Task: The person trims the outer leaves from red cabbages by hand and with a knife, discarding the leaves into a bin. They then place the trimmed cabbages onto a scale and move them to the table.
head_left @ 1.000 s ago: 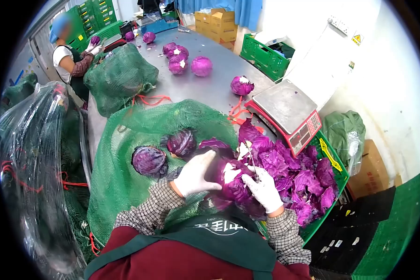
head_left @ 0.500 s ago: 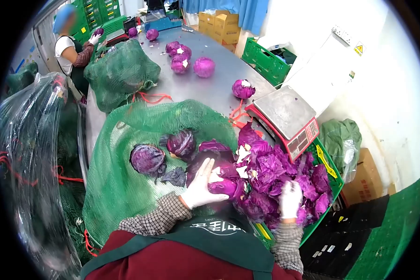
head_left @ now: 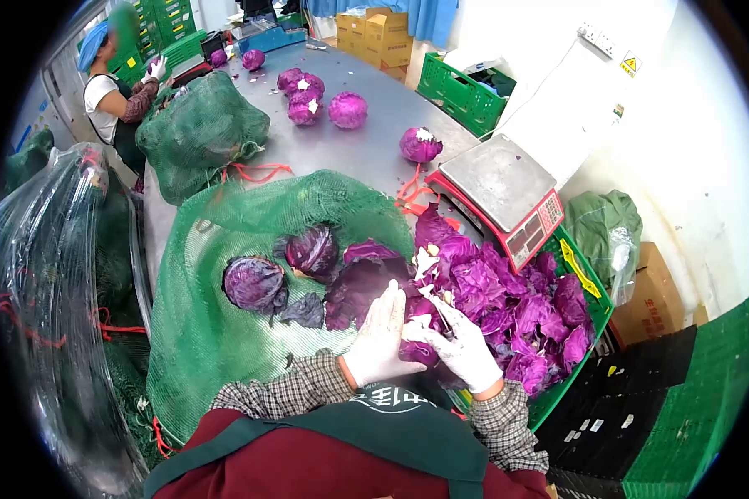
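Note:
Between my hands is a red cabbage (head_left: 419,352) with a pale cut base. My left hand (head_left: 379,337) lies against its left side, fingers stretched out. On its right side, my right hand (head_left: 462,348) is closed around a small knife (head_left: 442,313), its slim blade near the pale base. The knife's handle is mostly hidden. Dark purple cabbages (head_left: 255,284) (head_left: 312,251) and a loose dark leaf (head_left: 305,311) rest on the open green mesh bag (head_left: 200,333). Purple outer leaves (head_left: 483,291) are heaped at the right.
A red scale (head_left: 499,183) stands beyond the leaves, beside a green crate (head_left: 591,353). Several trimmed cabbages (head_left: 347,110) sit on the metal table (head_left: 349,158). A full mesh bag (head_left: 200,133) is at the back left, near another person (head_left: 112,96). Green crate (head_left: 458,93) by the wall.
My right hand has moved left and up from the leaf heap to the cabbage, and the knife now shows in it. The view has shifted slightly.

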Demonstrator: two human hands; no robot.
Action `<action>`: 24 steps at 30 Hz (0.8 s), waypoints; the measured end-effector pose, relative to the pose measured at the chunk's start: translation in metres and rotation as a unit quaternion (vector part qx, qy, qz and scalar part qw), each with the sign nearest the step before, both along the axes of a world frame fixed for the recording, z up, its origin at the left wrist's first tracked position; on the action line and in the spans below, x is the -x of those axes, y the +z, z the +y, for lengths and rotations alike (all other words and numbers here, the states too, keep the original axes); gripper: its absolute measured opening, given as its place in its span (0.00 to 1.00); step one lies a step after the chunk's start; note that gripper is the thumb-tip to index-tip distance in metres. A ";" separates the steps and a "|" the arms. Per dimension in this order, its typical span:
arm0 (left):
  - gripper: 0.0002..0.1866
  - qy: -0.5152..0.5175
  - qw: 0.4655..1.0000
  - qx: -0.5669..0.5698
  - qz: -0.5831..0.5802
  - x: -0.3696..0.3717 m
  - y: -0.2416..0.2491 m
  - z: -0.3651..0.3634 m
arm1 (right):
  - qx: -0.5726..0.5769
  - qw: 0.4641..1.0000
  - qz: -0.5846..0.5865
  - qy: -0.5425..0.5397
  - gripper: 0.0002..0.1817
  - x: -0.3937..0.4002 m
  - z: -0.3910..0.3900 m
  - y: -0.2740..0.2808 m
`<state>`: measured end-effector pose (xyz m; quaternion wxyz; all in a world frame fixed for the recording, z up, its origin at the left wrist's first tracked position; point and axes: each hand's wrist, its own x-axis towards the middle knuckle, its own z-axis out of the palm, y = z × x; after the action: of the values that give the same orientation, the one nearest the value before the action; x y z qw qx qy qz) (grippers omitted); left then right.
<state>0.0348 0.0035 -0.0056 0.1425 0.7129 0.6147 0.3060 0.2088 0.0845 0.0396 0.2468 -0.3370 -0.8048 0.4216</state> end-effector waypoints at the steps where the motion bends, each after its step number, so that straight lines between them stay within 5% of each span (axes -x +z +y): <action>1: 0.71 0.003 1.000 -0.001 0.002 -0.001 0.000 0.000 | -0.033 0.999 -0.011 0.015 0.34 -0.002 0.004 -0.003; 6: 0.71 0.026 0.999 -0.030 -0.028 -0.007 -0.001 0.001 | -0.132 0.990 -0.043 0.002 0.29 -0.006 -0.010 -0.012; 13: 0.66 0.026 0.997 -0.065 -0.015 -0.014 -0.004 0.011 | -0.031 0.996 -0.011 0.086 0.31 -0.006 0.005 -0.005; 17: 0.65 0.026 0.998 -0.064 -0.011 -0.017 -0.006 0.011 | -0.229 0.966 -0.121 -0.005 0.21 -0.010 0.035 -0.033; 19: 0.64 0.015 0.996 -0.083 -0.015 -0.017 -0.009 0.004 | -0.074 0.990 -0.086 -0.089 0.17 -0.014 0.054 -0.039; 23: 0.65 -0.022 0.994 -0.070 -0.084 0.011 -0.024 -0.008 | -0.197 0.975 0.004 -0.101 0.15 -0.009 0.061 -0.063; 24: 0.65 -0.040 0.993 -0.081 -0.075 0.020 -0.030 -0.012 | 0.005 0.989 -0.032 -0.144 0.17 -0.011 0.065 -0.074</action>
<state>0.0148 -0.0089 -0.0361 0.1426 0.7211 0.5462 0.4016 0.2196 0.1493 -0.0340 0.2769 -0.4639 -0.7534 0.3748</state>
